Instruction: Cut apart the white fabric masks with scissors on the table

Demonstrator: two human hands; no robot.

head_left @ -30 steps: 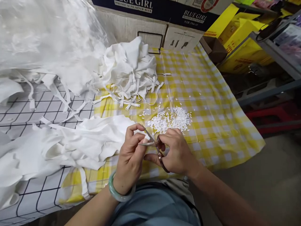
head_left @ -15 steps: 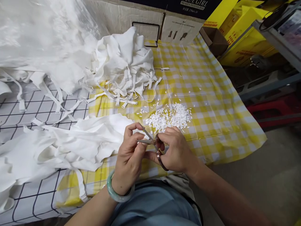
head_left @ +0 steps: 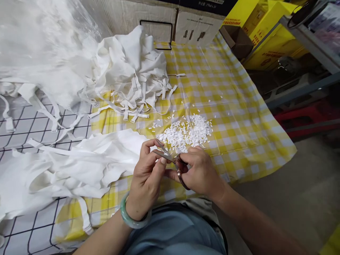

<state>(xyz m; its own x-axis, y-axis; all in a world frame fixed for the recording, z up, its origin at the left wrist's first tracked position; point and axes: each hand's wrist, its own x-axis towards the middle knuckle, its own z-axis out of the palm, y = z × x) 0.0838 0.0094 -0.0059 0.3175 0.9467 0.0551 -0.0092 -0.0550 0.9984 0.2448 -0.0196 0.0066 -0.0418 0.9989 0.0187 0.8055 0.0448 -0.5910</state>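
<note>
My right hand (head_left: 202,171) is closed around the handles of small scissors (head_left: 182,180), with fingers through the dark loops. The blades point left and stand a little apart, right at the fingertips of my left hand (head_left: 146,177). That hand is pinched, its thumb and bent fingers gripping the end of a white cloth garment (head_left: 111,152). A small white bit shows between the blades by the thumb; most of the pinched cloth is hidden. Just beyond both hands lies a heap of tiny white cut pieces (head_left: 198,130).
Behind is a pile of white garments with strap ends (head_left: 130,67), beside a clear plastic bag (head_left: 45,46). A yellow checked tablecloth (head_left: 239,141) covers the table's right part. Cardboard boxes (head_left: 195,30) stand at the back, a metal shelf (head_left: 305,39) at the right.
The scissor blades have come closer together around the white bit. The whole view has shifted slightly; both hands stay in nearly the same position.
</note>
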